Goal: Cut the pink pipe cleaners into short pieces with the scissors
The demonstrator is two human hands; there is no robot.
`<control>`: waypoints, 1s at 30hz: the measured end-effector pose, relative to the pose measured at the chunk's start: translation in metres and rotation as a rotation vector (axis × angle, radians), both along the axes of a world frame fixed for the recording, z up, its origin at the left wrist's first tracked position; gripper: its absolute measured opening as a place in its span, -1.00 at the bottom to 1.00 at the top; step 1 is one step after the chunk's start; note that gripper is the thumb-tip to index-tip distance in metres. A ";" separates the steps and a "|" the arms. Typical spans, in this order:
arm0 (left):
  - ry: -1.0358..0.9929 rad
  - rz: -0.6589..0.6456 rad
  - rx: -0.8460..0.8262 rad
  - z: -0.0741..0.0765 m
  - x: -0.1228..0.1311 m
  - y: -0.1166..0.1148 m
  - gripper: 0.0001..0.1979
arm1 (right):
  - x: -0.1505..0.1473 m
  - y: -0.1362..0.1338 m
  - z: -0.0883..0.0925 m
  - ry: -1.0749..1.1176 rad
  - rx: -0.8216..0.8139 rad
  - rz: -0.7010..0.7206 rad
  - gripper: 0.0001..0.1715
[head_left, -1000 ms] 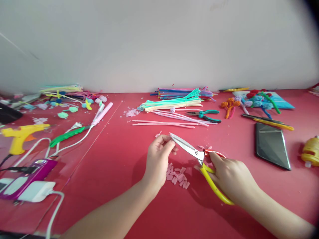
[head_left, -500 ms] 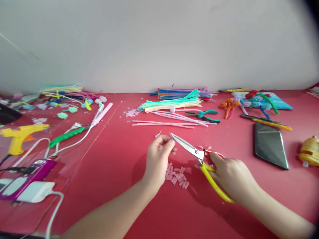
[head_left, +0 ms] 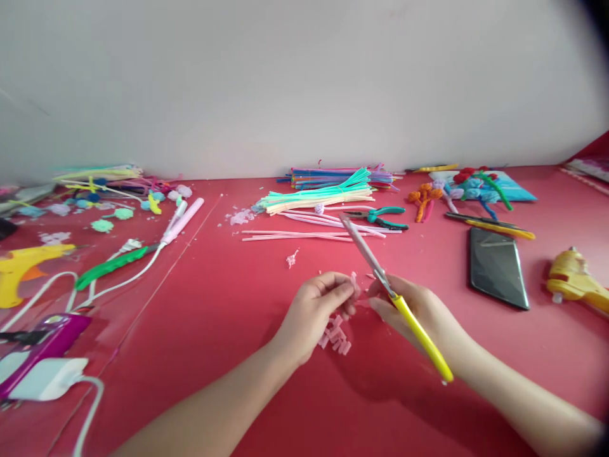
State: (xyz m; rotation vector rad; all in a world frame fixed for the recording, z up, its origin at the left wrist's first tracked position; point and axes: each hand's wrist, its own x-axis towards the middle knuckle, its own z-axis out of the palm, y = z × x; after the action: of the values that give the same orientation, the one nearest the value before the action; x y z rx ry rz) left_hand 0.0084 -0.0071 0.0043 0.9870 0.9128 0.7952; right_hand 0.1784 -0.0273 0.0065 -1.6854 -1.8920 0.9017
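Note:
My left hand (head_left: 326, 304) pinches a small pink piece of pipe cleaner (head_left: 354, 279) between thumb and fingertips. Close by on the right, my right hand (head_left: 421, 311) holds a pair of scissors (head_left: 397, 301) with yellow handles, its blades pointing up and to the left. Its thumb and fingers reach toward the left hand's fingertips; whether they touch the pink piece I cannot tell. Below the left fingers lies a little heap of cut pink pieces (head_left: 339, 339) on the red table (head_left: 228, 330). A small clump of pink trimmings (head_left: 292, 259) lies beyond the left hand.
Long pink pipe cleaners (head_left: 304, 235), bundled green ones (head_left: 333, 190) and teal pliers (head_left: 385, 216) lie toward the wall. To the right are a black phone (head_left: 498, 268) and a yellow glue gun (head_left: 573, 279). Another yellow glue gun (head_left: 23, 266), a purple power strip (head_left: 52, 349) and cables occupy the left.
The scissors have swung away from the left fingertips and now point upward. My hands have come closer together, the left moving right. The whole view has shifted slightly.

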 end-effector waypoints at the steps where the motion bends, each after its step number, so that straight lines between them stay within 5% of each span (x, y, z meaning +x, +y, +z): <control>1: 0.016 -0.067 -0.027 0.000 0.001 -0.002 -0.80 | -0.002 -0.001 0.002 0.113 -0.020 -0.020 -0.72; 5: 0.100 -0.203 -0.028 0.003 0.002 -0.004 -0.78 | -0.006 -0.003 0.010 0.307 -0.151 -0.063 -0.77; 14: 0.224 -0.237 0.037 0.002 0.003 -0.005 -0.77 | -0.008 -0.004 0.008 0.333 -0.166 -0.117 -0.91; 19: 0.285 -0.144 0.160 -0.004 0.004 -0.010 -0.81 | -0.009 -0.004 0.003 0.223 -0.097 -0.095 -0.87; 23: 0.199 -0.103 0.074 -0.003 0.002 -0.006 -0.82 | -0.005 -0.002 -0.002 0.101 -0.016 -0.038 -0.77; 30: -0.014 0.340 0.118 0.001 -0.004 0.010 -0.92 | 0.008 0.000 -0.006 -0.430 0.162 0.007 -0.67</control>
State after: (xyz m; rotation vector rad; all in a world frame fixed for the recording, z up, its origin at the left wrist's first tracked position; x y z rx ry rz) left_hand 0.0041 0.0032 0.0053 0.9382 1.0458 1.1524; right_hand 0.1866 -0.0272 0.0007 -1.8823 -2.1728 0.3909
